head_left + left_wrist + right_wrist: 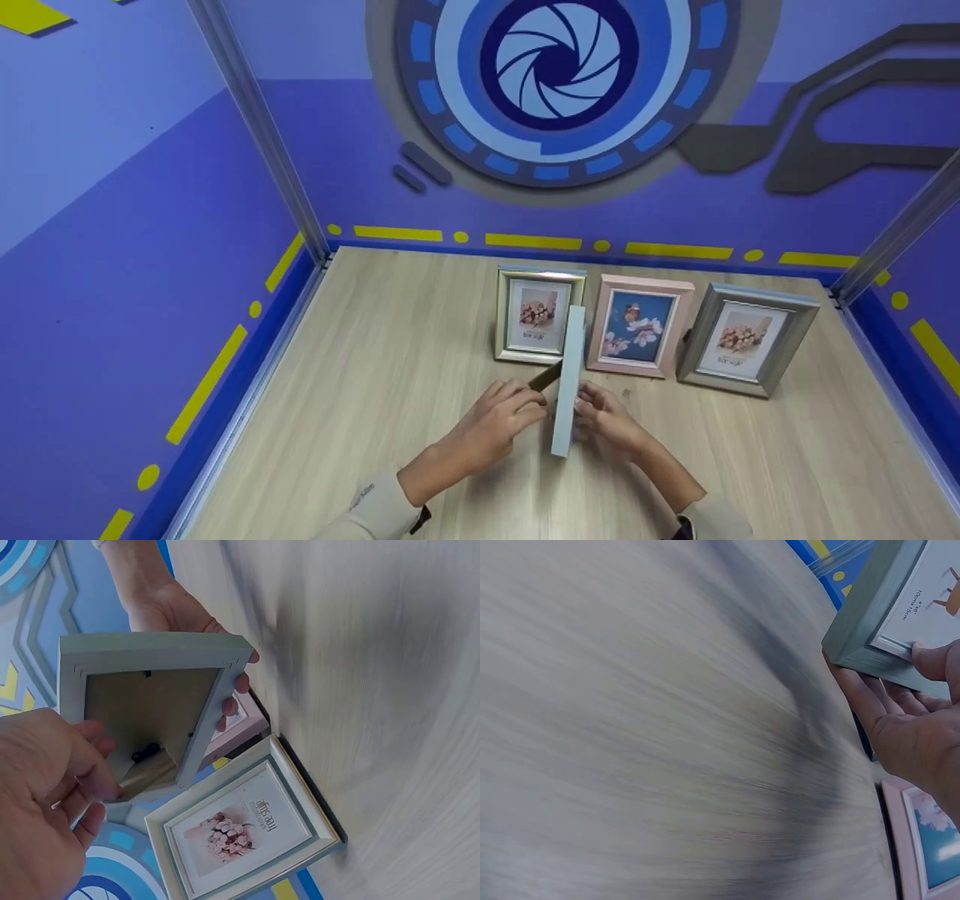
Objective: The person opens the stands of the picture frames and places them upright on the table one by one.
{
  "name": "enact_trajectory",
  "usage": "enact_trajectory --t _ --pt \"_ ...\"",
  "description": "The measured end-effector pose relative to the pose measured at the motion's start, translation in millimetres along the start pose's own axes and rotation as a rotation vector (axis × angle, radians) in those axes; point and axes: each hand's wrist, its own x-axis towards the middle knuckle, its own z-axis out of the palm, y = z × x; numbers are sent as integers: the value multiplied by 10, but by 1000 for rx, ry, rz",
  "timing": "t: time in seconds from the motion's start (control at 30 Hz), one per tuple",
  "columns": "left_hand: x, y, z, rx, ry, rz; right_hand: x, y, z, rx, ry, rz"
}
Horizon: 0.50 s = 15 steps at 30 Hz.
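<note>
A pale green picture frame [571, 375] is held upright, edge-on in the head view. My right hand [611, 424] grips it along an edge, with the thumb [934, 660] on the front and fingers behind. On its brown back panel [150, 705], seen in the left wrist view, a fold-out stand [546, 376] juts away to the left. My left hand [491, 420] pinches the free end of that stand between thumb and fingers. The frame's front in the right wrist view has a white insert [911, 615] with small size print.
Behind the held frame stand a gold picture frame [534, 322], a pink one [637, 330] with a blossom picture, and a grey-brown one [742, 341] at the right. They rest on a wooden table [360, 360] enclosed by blue-purple walls [315, 150].
</note>
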Motion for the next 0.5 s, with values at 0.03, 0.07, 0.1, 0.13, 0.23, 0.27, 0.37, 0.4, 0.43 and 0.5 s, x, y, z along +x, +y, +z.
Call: enact_trajectory --t 0.03,0.07,0.1,0.13,0.23,0.27,0.37,0.4,0.43,0.5 --pt "-9 7 8 5 -8 0 -3 5 6 -4 10 2" --pt "-20 12 16 7 -14 -7 -4 9 11 -10 21 2" --pt "-29 14 23 -4 -13 -22 -5 13 16 -16 34 2" --pt "-38 15 27 -19 -10 -42 -6 16 22 -23 49 0" --pt "-58 11 26 -92 10 -131 -4 27 42 -39 105 -11" --pt "-66 8 25 -118 14 -164 -2 29 51 -47 126 -20" --pt "-82 5 17 -183 3 -259 7 37 80 -68 174 -42" --pt "-90 5 17 -203 -8 -286 11 41 90 -77 187 -49" --pt "-99 6 17 -217 -21 -311 13 43 103 -85 200 -55" --pt "-118 7 18 -245 -46 -360 14 47 126 -110 219 -70"
